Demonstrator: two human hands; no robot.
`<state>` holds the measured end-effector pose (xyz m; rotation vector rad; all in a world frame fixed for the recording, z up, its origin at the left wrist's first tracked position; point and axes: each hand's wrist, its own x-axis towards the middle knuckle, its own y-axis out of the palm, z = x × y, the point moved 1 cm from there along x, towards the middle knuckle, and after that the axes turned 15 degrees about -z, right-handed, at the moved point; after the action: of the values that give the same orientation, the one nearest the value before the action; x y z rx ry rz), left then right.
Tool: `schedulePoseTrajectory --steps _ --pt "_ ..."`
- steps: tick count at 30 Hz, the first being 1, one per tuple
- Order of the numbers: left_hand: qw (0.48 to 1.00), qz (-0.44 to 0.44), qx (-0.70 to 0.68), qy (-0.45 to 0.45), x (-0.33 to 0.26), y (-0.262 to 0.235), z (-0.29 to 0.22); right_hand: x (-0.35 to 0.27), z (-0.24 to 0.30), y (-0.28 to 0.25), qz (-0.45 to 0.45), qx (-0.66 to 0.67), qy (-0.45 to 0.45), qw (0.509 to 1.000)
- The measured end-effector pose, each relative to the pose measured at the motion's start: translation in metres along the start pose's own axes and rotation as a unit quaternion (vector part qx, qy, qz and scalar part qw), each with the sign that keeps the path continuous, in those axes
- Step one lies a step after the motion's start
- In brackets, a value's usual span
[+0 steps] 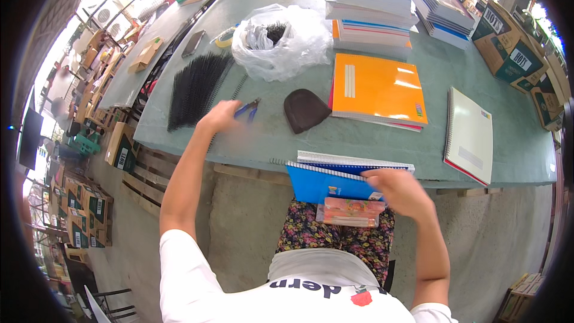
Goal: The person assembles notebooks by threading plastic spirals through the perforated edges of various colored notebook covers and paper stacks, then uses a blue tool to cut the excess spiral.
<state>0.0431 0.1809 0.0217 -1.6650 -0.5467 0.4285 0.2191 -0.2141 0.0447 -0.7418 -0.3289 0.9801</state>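
Observation:
My left hand reaches over the table's near left part. Its fingers are smeared by motion right beside small blue-handled pliers, and I cannot make out whether they grip them. My right hand closes on the upper right edge of a blue-covered notebook, which leans at the table's near edge. White pages with a row of holes show behind the cover, and a thin wire coil sticks out at its left end. A clear pack with a pink print lies against the notebook above my lap.
Black spiral coils lie left, near a phone and a white plastic bag. Centre holds a dark brown pouch and orange notebooks. A pale notebook, tall paper stacks and cartons stand right.

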Motion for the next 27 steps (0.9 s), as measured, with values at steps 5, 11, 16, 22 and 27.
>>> schedulePoseTrajectory --steps 5,11,16,22,27 --pt "0.994 0.037 -0.088 -0.054 0.004 0.012 -0.029 0.045 0.069 0.099 -0.053 -0.104 -0.218 0.969" --pt "0.995 -0.067 -0.072 -0.015 -0.017 0.029 -0.022 0.071 0.062 0.112 -0.059 -0.007 -0.161 0.985" --pt "0.945 -0.326 -0.029 -0.013 -0.028 0.059 -0.027 0.067 0.06 0.111 -0.074 -0.009 -0.172 0.982" --pt "0.894 0.086 -0.414 -0.152 -0.139 0.013 -0.124 0.075 0.063 0.101 -0.055 0.0 -0.045 0.997" --pt "0.824 0.15 -0.498 -0.226 -0.151 0.043 -0.124 0.077 0.062 0.104 -0.055 0.066 -0.062 0.994"
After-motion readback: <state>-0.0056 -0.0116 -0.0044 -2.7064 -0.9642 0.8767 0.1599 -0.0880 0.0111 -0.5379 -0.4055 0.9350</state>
